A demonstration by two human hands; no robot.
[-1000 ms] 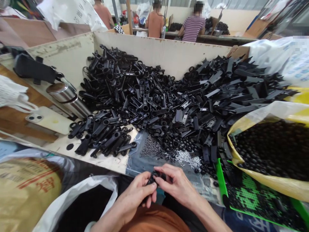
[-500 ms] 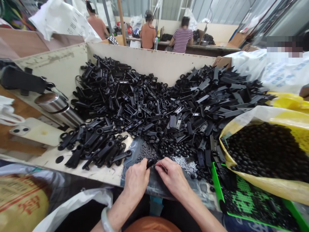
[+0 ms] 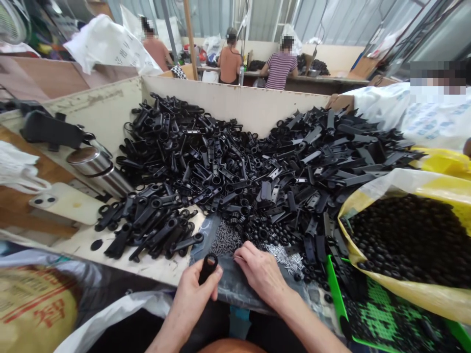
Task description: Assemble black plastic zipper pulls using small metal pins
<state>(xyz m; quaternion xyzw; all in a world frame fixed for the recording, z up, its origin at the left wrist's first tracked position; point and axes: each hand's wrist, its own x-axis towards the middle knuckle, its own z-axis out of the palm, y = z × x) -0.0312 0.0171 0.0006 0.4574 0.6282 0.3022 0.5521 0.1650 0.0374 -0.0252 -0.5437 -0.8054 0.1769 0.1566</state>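
Observation:
My left hand [image 3: 191, 294] is closed around a black plastic handle part [image 3: 208, 266], its ringed end pointing up between thumb and fingers. To its right, my right hand [image 3: 262, 270] is pinched low over the work surface, fingertips at the edge of a heap of small dark screws [image 3: 225, 239]. Whatever those fingertips hold is too small or hidden to make out. Silver pins [image 3: 285, 257] lie just beyond the right hand, beside small round black pieces [image 3: 281, 234]. Finished-looking black handles [image 3: 167, 230] lie in a group to the left.
A large pile of black parts [image 3: 217, 162] fills the walled bench. At left are a steel flask [image 3: 106, 171] and a phone [image 3: 68, 202]. On the right, a yellow sack [image 3: 353, 211] of black pieces stands over a green tray [image 3: 334, 289]. Several people sit farther back.
My left hand has moved left and toward me with the black part, away from my right hand. My right hand's fingertips have shifted slightly to the screw heap. The view has tilted slightly.

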